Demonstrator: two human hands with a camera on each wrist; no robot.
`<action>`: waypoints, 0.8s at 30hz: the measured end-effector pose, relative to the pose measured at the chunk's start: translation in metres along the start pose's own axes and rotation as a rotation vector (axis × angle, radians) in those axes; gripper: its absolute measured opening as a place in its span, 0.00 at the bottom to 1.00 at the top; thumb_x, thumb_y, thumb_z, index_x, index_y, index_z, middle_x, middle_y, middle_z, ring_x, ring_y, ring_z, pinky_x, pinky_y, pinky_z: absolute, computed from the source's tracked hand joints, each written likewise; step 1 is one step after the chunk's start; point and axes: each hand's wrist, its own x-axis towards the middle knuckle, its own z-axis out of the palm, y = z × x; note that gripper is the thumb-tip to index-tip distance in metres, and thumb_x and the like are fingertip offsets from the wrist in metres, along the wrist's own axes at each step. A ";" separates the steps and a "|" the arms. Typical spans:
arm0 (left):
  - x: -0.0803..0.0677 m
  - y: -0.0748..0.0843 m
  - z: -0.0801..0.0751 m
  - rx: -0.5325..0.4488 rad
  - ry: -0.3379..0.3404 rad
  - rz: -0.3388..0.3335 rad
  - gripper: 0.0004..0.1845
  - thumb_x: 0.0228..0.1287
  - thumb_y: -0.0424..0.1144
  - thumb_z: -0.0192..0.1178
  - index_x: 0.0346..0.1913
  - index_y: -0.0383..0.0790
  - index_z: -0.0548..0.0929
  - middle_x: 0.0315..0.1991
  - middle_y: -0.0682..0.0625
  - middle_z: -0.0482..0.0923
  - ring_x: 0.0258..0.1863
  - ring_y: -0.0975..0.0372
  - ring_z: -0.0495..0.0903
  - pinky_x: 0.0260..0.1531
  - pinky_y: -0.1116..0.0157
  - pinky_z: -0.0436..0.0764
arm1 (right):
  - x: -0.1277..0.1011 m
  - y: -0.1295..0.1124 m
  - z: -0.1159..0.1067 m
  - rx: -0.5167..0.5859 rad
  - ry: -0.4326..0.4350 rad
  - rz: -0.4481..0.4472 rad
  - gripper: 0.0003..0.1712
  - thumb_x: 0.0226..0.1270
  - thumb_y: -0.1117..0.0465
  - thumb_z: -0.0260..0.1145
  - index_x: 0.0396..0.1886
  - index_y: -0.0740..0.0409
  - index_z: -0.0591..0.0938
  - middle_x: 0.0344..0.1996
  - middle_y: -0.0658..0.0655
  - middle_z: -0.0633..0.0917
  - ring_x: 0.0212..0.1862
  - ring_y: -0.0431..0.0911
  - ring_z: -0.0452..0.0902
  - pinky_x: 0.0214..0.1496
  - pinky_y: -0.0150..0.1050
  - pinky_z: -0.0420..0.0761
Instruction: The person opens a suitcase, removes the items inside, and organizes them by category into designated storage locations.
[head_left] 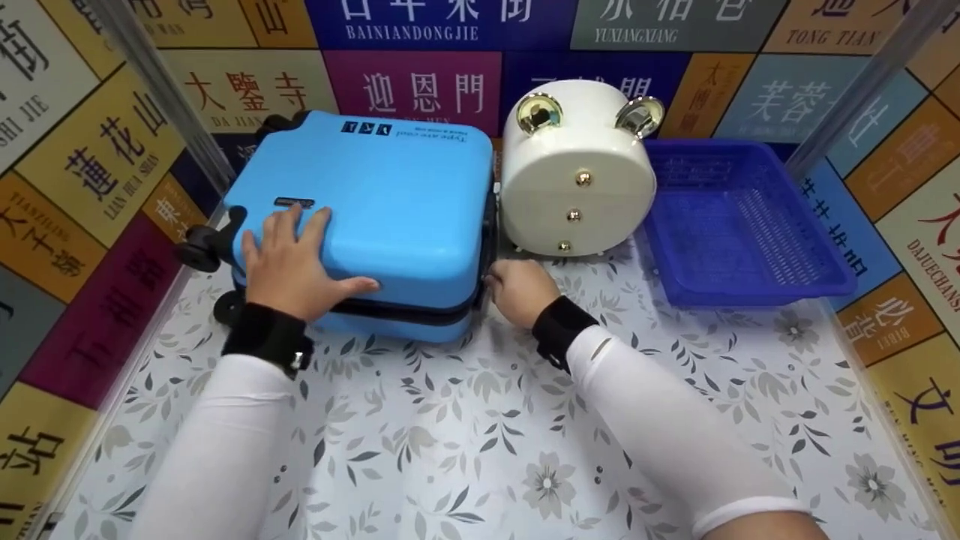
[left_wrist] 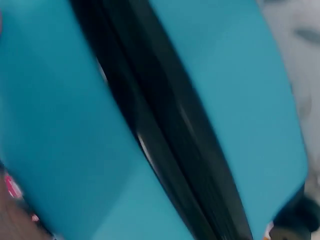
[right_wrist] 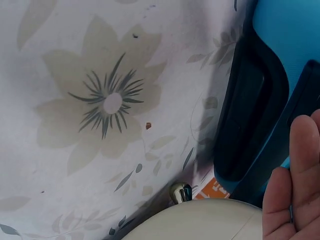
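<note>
A light blue hard-shell suitcase (head_left: 375, 202) lies flat on the flowered table, wheels to the left. My left hand (head_left: 292, 259) rests flat on its lid near the front left, fingers spread and straight. My right hand (head_left: 517, 289) is at the suitcase's front right corner, beside the black zip seam; its fingertips are hidden there. The left wrist view is blurred and shows only the blue shell (left_wrist: 65, 125) and the black zip seam (left_wrist: 165, 130). In the right wrist view, fingers (right_wrist: 300, 185) lie close to the suitcase's black side handle (right_wrist: 250, 110).
A white round case (head_left: 577, 180) with gold knobs stands just right of the suitcase, its edge (right_wrist: 200, 222) near my right hand. A blue plastic basket (head_left: 742, 225) sits at the far right. Panels printed with signs wall the table on three sides.
</note>
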 end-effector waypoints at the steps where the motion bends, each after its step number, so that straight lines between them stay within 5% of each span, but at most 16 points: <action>1: 0.002 -0.005 -0.001 0.013 -0.002 0.007 0.70 0.42 0.81 0.73 0.85 0.52 0.58 0.85 0.34 0.50 0.84 0.36 0.49 0.80 0.28 0.39 | -0.001 0.000 0.000 0.004 0.000 0.000 0.14 0.81 0.58 0.60 0.42 0.59 0.89 0.38 0.57 0.93 0.46 0.57 0.89 0.53 0.53 0.85; 5: 0.003 -0.018 0.004 0.024 0.043 0.019 0.72 0.40 0.84 0.71 0.86 0.53 0.57 0.86 0.35 0.51 0.84 0.36 0.49 0.81 0.30 0.39 | -0.005 0.001 0.002 -0.010 0.015 -0.026 0.14 0.81 0.59 0.60 0.41 0.60 0.89 0.37 0.58 0.92 0.45 0.58 0.89 0.53 0.53 0.85; 16: -0.005 -0.020 0.018 -0.009 0.183 0.003 0.70 0.39 0.83 0.73 0.83 0.48 0.64 0.84 0.35 0.58 0.83 0.37 0.56 0.82 0.34 0.47 | -0.020 -0.011 0.005 0.031 -0.067 -0.021 0.14 0.82 0.58 0.59 0.41 0.59 0.88 0.37 0.57 0.92 0.43 0.55 0.88 0.52 0.52 0.86; 24: -0.007 -0.016 0.015 -0.035 0.163 -0.007 0.70 0.39 0.82 0.73 0.83 0.45 0.65 0.83 0.34 0.59 0.82 0.36 0.57 0.81 0.33 0.49 | -0.025 -0.010 0.005 0.051 -0.045 -0.061 0.13 0.79 0.60 0.62 0.38 0.59 0.89 0.34 0.56 0.92 0.39 0.53 0.88 0.48 0.50 0.86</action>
